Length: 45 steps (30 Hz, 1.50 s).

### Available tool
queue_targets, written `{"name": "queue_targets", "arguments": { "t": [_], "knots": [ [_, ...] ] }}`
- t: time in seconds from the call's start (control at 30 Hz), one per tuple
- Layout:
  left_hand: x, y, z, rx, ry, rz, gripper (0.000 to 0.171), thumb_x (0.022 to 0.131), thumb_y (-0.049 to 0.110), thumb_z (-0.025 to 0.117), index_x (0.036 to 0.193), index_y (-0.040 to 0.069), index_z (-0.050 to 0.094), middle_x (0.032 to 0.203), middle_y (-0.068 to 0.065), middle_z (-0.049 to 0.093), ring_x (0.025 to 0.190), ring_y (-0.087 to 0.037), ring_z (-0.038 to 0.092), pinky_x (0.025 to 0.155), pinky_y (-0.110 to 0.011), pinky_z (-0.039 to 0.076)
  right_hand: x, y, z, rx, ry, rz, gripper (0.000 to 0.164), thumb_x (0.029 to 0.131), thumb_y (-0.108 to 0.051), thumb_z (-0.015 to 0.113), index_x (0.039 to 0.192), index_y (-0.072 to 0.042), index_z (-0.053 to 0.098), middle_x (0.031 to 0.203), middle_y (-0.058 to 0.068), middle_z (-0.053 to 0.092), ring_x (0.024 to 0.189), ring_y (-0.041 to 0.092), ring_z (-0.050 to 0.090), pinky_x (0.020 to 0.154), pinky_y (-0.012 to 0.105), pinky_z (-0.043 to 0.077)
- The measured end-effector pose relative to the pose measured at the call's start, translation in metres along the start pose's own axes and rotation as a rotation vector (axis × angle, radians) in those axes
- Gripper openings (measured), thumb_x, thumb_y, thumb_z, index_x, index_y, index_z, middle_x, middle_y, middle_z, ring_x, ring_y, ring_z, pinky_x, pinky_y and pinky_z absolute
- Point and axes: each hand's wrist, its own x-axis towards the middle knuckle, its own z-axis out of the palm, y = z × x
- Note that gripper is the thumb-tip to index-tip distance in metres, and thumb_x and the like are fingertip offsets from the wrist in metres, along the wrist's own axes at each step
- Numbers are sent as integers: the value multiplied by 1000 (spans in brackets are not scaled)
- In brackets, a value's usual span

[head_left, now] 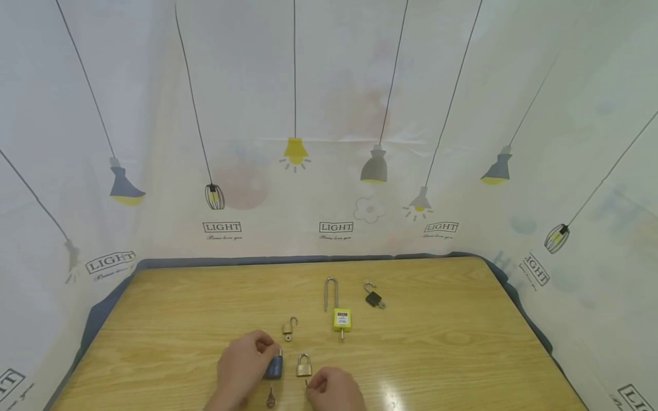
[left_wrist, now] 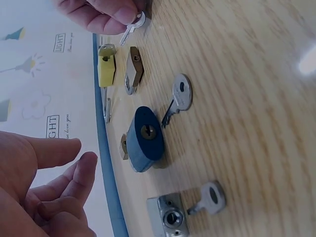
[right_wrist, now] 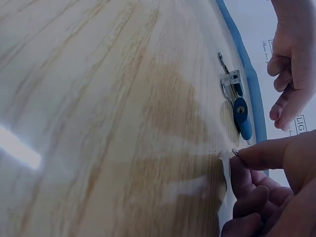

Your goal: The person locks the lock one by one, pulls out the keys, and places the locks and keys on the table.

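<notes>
Key (left_wrist: 132, 30) sits pinched in right hand (head_left: 336, 389), short of table's far edge (head_left: 257, 268); left fingers (left_wrist: 83, 175) stand apart. Wrist views add silver padlock (left_wrist: 158, 217).

The bench (head_left: 437, 331) before me has a wood-grained yellow top with a glare (head_left: 389, 395) on its near part. A blue strip (head_left: 231, 262) borders its far edge and both sides. Beyond, I face a pale sheet (head_left: 339, 103) printed with hanging lamps (head_left: 125, 181): a yellow lamp (head_left: 295, 149), and right of it a grey lamp (head_left: 374, 165) above a flower outline (head_left: 368, 210). Boxed labels (head_left: 336, 227) read LIGHT.
</notes>
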Motion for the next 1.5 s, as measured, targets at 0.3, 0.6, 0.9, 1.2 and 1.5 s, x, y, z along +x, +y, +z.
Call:
{"name": "queue_targets", "arguments": {
  "t": [0.3, 0.6, 0.9, 1.2, 1.5],
  "knots": [
    [-1, -1, -2, -10, -3, -10, 12, 83, 32, 72, 84, 21, 68, 70, 11, 62, 56, -8, 51, 50, -28, 38, 7, -1, 5, -98, 28, -6, 14, 78, -17, 73, 70, -19, 61, 61, -6, 57, 57, 14, 52, 53, 32, 42],
    [0, -2, -1, -12, -17, -21, 13, 82, 33, 72, 85, 20, 68, 70, 10, 62, 56, -9, 51, 49, -28, 38, 5, -5, 6, -151, 51, -37, 15, 76, -16, 72, 67, -19, 60, 57, -6, 54, 53, 14, 50, 50, 32, 40],
    [1, -5, 3, -20, -11, 3, 12, 82, 32, 72, 84, 21, 68, 69, 10, 62, 54, -9, 50, 48, -29, 38, 5, -8, 11, -307, 49, -35, 17, 76, -20, 73, 67, -19, 59, 60, -6, 54, 56, 16, 49, 55, 36, 41],
    [1, -4, 3, -16, 1, 4, 12, 82, 32, 72, 82, 21, 68, 69, 10, 62, 56, -9, 50, 49, -29, 38, 7, -7, 12, -339, 40, -45, 16, 76, -20, 73, 67, -19, 60, 60, -6, 54, 56, 15, 49, 54, 36, 42],
    [0, -1, 1, -24, -7, -16, 10, 82, 30, 72, 82, 21, 68, 68, 10, 61, 56, -10, 50, 50, -28, 37, 8, 1, 12, -300, 42, -102, 15, 77, -20, 72, 70, -20, 59, 57, -8, 51, 52, 13, 47, 51, 32, 40]
  ]
}}
